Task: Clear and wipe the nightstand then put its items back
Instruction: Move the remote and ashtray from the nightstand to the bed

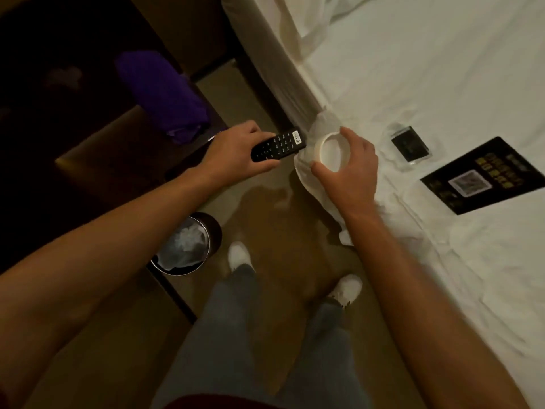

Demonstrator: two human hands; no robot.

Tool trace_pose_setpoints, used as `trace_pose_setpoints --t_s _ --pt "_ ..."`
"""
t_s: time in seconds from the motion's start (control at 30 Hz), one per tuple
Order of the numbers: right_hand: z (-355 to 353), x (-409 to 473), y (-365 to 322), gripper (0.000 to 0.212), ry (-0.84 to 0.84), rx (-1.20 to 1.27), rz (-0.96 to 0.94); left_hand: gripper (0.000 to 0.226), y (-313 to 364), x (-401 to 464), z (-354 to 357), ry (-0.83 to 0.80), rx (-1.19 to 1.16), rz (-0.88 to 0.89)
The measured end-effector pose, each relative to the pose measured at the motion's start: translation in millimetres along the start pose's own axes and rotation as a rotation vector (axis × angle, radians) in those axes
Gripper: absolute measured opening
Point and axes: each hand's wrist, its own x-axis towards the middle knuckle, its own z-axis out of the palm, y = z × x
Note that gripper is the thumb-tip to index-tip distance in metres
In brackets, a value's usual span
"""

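My left hand [233,149] grips a black remote control [278,147] over the gap between the dark nightstand [73,119] and the bed. My right hand [351,166] is closed around a small round white dish [331,150] at the edge of the white bed [442,84]. A purple cloth [165,93] lies folded on the nightstand's near edge. On the sheet to the right of my right hand rest a small clear-framed black holder [410,147] and a black card with a QR code [483,175].
A round bin with a crumpled liner [185,246] stands on the floor beside the nightstand. My legs and white shoes [345,289] fill the beige floor strip between nightstand and bed. A dark chair or bench [118,154] sits by the nightstand.
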Motion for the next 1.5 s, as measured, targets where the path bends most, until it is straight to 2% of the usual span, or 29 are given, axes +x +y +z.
trace_pose_setpoints --t_s 0.17,0.53,0.67,0.93,1.2,1.5 --pt "-38.4 -15.7 73.0 0.08 0.022 0.038 0.08 0.06 67.5 10.5 60.8 -0.084 0.021 0.059" --pt "-169.2 -48.3 251.5 0.081 0.116 0.074 0.263 0.06 243.2 62.3 166.9 -0.293 0.074 0.245" --pt "-214.0 -62.5 315.6 0.081 0.196 0.107 0.352 0.059 309.0 75.2 201.0 -0.381 0.063 0.303" --pt "-271.5 -99.6 423.3 0.08 0.287 0.144 0.517 0.061 419.5 92.1 263.9 -0.436 0.128 0.487" --pt "-286.6 -118.2 493.6 0.082 0.246 0.09 0.574 0.061 483.8 116.0 317.3 -0.536 0.229 0.595" --pt "-279.9 -119.1 521.2 0.084 0.188 0.088 0.555 0.057 506.9 140.1 348.6 -0.583 0.38 0.656"
